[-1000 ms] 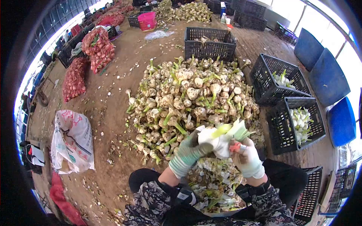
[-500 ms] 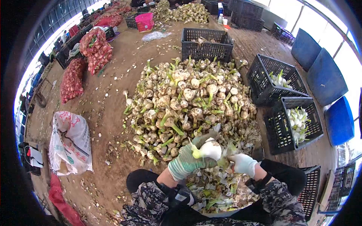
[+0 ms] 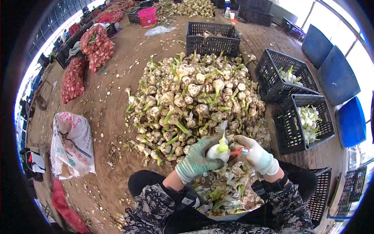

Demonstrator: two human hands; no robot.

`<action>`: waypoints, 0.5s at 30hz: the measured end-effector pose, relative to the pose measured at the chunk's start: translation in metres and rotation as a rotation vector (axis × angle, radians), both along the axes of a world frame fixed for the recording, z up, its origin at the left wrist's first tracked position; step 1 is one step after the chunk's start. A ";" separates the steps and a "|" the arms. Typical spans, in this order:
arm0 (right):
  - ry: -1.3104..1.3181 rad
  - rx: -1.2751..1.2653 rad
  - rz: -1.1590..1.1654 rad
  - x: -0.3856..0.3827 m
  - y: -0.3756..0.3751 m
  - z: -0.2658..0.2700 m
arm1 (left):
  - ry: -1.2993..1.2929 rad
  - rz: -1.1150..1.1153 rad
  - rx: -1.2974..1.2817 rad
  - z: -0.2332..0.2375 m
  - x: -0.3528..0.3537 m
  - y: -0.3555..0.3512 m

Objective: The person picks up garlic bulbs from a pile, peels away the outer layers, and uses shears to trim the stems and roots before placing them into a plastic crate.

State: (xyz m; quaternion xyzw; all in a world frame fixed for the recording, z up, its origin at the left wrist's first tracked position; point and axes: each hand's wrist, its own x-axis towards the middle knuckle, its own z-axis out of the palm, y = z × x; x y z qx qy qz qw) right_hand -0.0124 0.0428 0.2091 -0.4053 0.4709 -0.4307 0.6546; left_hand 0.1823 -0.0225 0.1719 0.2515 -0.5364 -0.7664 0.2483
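White and clean-skinned, the garlic bulb [image 3: 216,152] sat in the left hand [image 3: 196,160] when I checked the head feed. It was held out above the knees at the near edge of the heap of untrimmed garlic [image 3: 194,93]. The green-grey gloved fingers [image 3: 202,145] were curled round it from below and behind in a firm grip, with a short green stub of stalk [image 3: 223,146] pointing up.

A second before, I had seen long pale leaves fanning off that bulb to the right. Half a second before, the right hand had dropped away toward the lap. Now those leaves were gone. The right hand [image 3: 255,156], in its white glove, was back against the bulb, its fingers closed round a red-handled cutter [image 3: 236,151] whose working end met the bulb's right side. I could not make out the blade itself. I judged that the top had been taken off and the outer skin stripped, so this bulb was well along and only close trimming was in hand.

Peelings [image 3: 228,191] lay piled between the knees, directly under both hands. To the right, well apart from the hands, stood a black crate [image 3: 284,134] holding white cleaned bulbs, and beyond it another crate [image 3: 272,91] with a few more. A printed sack [image 3: 72,142] lay on the dirt floor [image 3: 117,101] to the left.
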 end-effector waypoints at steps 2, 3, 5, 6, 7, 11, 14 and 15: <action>-0.082 0.037 -0.018 0.003 0.003 0.015 | -0.089 0.027 -0.178 0.005 0.001 -0.001; -0.159 0.078 -0.030 0.004 0.003 0.021 | -0.173 0.061 -0.353 0.008 0.001 0.000; 0.143 -0.266 0.134 -0.013 -0.001 -0.021 | -0.208 0.076 -0.472 0.009 0.001 0.001; 0.249 -0.306 0.118 -0.010 -0.002 -0.020 | -0.123 0.044 -0.273 0.009 0.001 0.000; 0.353 -0.347 0.100 -0.007 -0.004 -0.020 | -0.040 0.012 -0.075 0.010 0.002 -0.001; 0.096 0.077 -0.127 0.004 0.004 0.010 | -0.041 0.147 -0.185 0.009 0.000 -0.002; 0.517 -0.207 -0.270 0.024 0.010 -0.012 | -0.106 0.161 -0.349 0.012 -0.002 0.002; 0.673 -0.228 -0.257 0.020 0.009 -0.013 | -0.085 0.165 -0.405 0.011 -0.002 0.001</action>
